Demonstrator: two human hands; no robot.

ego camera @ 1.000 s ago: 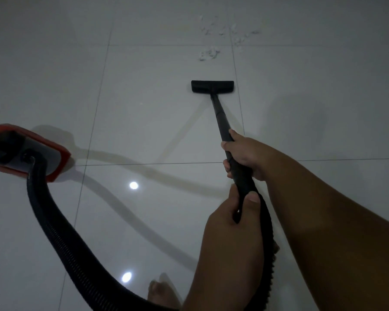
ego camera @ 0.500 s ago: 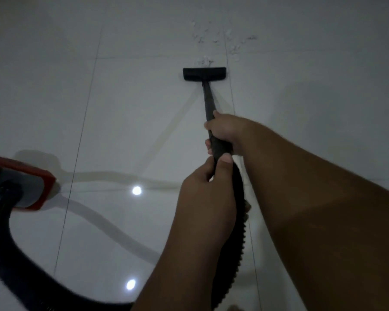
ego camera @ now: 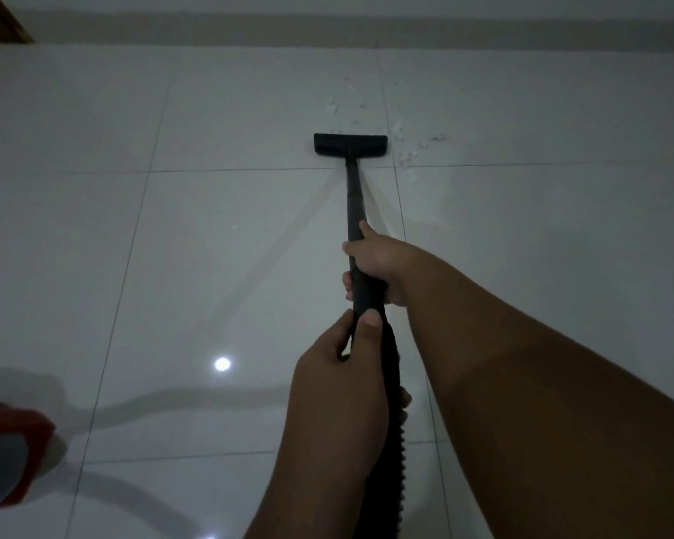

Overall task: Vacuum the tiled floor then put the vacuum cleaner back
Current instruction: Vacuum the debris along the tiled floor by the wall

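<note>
Both hands on the vacuum's black wand (ego camera: pixel 354 196).

Right hand (ego camera: pixel 380 266) is the forward one. Fingers are wrapped fully round the wand with the tips showing on its left side, and the thumb lies along the top, pointing toward the nozzle. Clamped, no visible gap.

Left hand (ego camera: pixel 339 371) is just behind it, where the wand meets the ribbed hose (ego camera: pixel 397 441). Fingers are curled underneath, thumb pressed flat on top with the nail up. Also closed round it. The two hands are near each other, not touching.

Nozzle head (ego camera: pixel 350 144) lies flat on the tiled floor (ego camera: pixel 211 247) at the far end of the wand, just past a grout line, long side facing the far wall. Pale debris (ego camera: pixel 403 151) is scattered just right of the head and beyond it. Some bits sit near its right corner; can't tell if they touch.

Hose runs from the left hand down beside the forearm and out the bottom edge. Vacuum cleaner body (ego camera: pixel 12 457), red with a grey panel and blurred, is at the lower-left edge, well apart from the nozzle.

Floor is glossy, with a round light reflection (ego camera: pixel 222 364) left of the left hand. Dark skirting strip (ego camera: pixel 327 29) runs along the top, and there's a brown wooden corner (ego camera: pixel 1 17) top left.
</note>
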